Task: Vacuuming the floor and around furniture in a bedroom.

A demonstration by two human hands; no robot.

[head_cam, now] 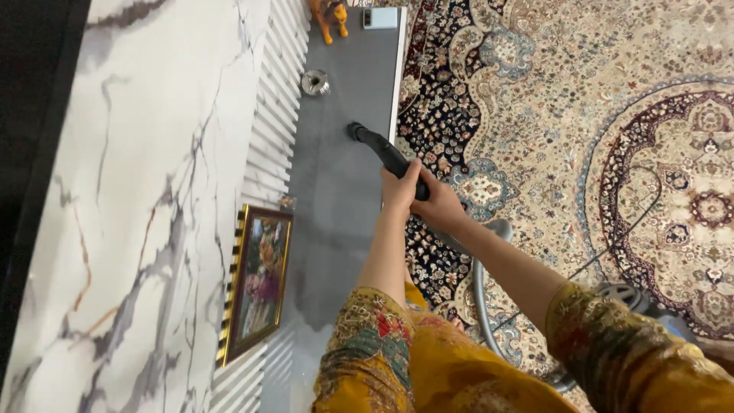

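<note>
Both hands grip a black vacuum nozzle tube (380,147), whose tip rests on a long grey shelf top (336,199). My left hand (400,190) wraps the tube from the shelf side. My right hand (442,205) holds it just behind, over the carpet side. A grey ribbed hose (480,287) runs back from the tube towards a vacuum body (634,300) on the carpet at lower right. My sleeves are yellow with a coloured pattern.
On the shelf stand a small silver cup-like piece (315,82), an orange animal figurine (329,17) and a pale blue flat device (380,17). A gold-framed picture (256,279) leans on the white slatted wall. A marble-look wall (138,214) is at left; a patterned carpet (581,115) at right.
</note>
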